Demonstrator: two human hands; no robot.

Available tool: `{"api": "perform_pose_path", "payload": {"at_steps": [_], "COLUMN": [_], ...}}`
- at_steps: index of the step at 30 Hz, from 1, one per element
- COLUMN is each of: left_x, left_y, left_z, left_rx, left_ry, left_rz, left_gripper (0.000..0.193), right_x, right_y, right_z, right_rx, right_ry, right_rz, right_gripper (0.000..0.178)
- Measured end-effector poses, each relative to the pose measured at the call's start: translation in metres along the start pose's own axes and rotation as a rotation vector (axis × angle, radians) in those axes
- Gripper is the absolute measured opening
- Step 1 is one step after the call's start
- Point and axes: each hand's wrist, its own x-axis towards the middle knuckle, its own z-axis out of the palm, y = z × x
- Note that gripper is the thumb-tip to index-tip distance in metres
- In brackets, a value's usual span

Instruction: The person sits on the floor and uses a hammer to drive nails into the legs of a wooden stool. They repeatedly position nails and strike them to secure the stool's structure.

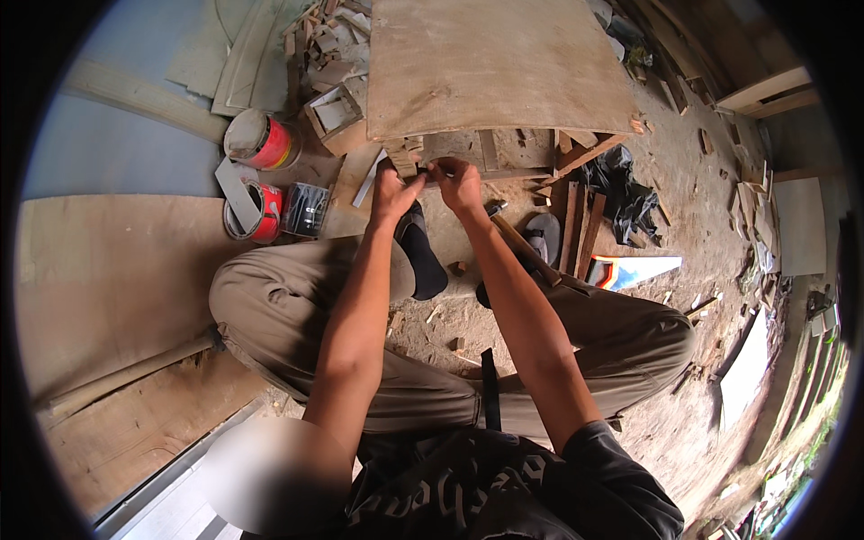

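Observation:
Both my hands meet at the near left corner of a low wooden frame topped with a plywood sheet (504, 67). My left hand (389, 193) is closed around the lower part of a short wood piece (400, 157) at that corner. Close beside it, my right hand (461, 187) is bent into a pinch, its fingertips near the left thumb. Something small and dark shows between the two hands, too small to name. Under the sheet, a frame rail (522, 174) runs to the right of my fingers.
Red paint cans (270, 142) and a dark can (305, 209) stand at the left. Right of my feet lie a hammer (522, 243), wooden strips (589, 229), a handsaw (643, 271) and a black plastic bag (619, 193). Wood offcuts (333, 40) are heaped at the far left.

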Motion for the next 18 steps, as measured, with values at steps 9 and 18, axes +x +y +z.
{"api": "perform_pose_path", "payload": {"at_steps": [9, 18], "left_x": [0.009, 0.006], "left_y": [-0.004, -0.005], "left_z": [-0.004, 0.008], "left_rx": [0.068, 0.025], "left_ry": [-0.068, 0.025], "left_rz": [-0.044, -0.142], "left_gripper": [0.019, 0.024], "right_x": [0.000, 0.002], "right_y": [-0.016, -0.008], "right_z": [0.001, 0.004], "right_rx": [-0.047, 0.168], "right_ry": [0.023, -0.003], "right_rz": [-0.048, 0.120], "right_gripper": [0.026, 0.015]}}
